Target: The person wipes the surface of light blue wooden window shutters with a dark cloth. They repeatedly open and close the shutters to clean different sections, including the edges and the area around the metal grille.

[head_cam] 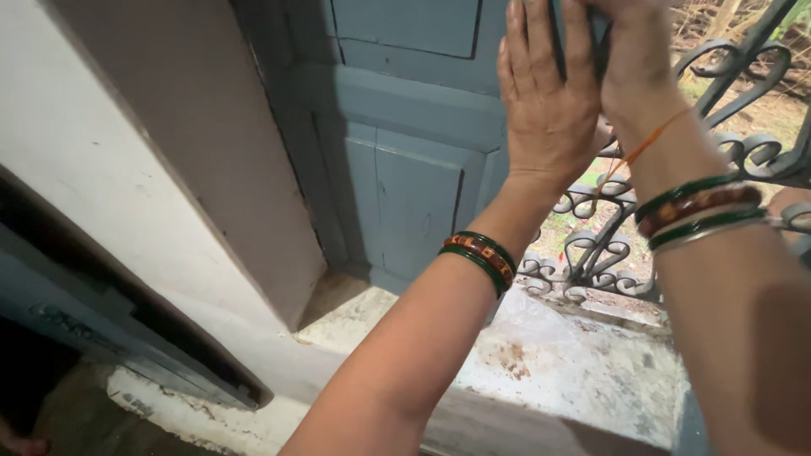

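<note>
**A:** What is lying nearest the camera?

**B:** The right forearm, wearing green and brown bangles (697, 213) and a thin orange thread (644, 149) at the wrist, is filling the lower right corner. The left forearm, wearing a matching set of bangles (481, 256), is rising from the bottom edge over the stained white window sill (583, 363).

**A:** What is each hand doing?

**B:** The left hand (545, 97) is lying flat, fingers straight and together, with its palm pressing against the blue-grey wooden shutter (405, 143) near that panel's right edge. It is not closing around anything. The right hand (635, 55) is reaching up just beside it, touching the same edge; its fingers are running out of the top of the frame, so whether they are curling around the edge cannot be told.

**A:** Where is the shutter standing?

**B:** It is standing upright on the far left side of the sill, against the white wall (127, 186) of the window recess. The two hands are meeting at its upper right edge.

**A:** And behind the hands?

**B:** A dark scrolled iron grille (591, 253) is running along the sill's far edge, with ground and plants showing through it.
</note>
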